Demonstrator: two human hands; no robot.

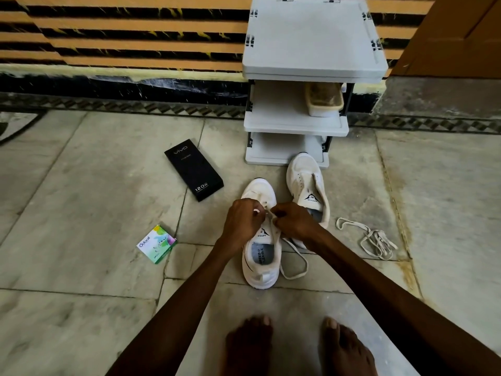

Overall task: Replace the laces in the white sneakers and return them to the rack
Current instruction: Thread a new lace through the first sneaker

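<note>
Two white sneakers stand on the stone floor in front of the grey shoe rack. Over the near sneaker both my hands meet at the eyelets. My left hand pinches a white lace there, and my right hand pinches the same lace, whose loose loop trails down to the right of the shoe. The far sneaker sits unlaced, toe toward the rack. A separate loose lace lies in a tangle on the floor to the right.
A black phone box lies left of the sneakers and a small green-and-white carton lies nearer left. A beige tub sits on the rack's middle shelf. My bare feet are at the bottom. A striped wall runs behind.
</note>
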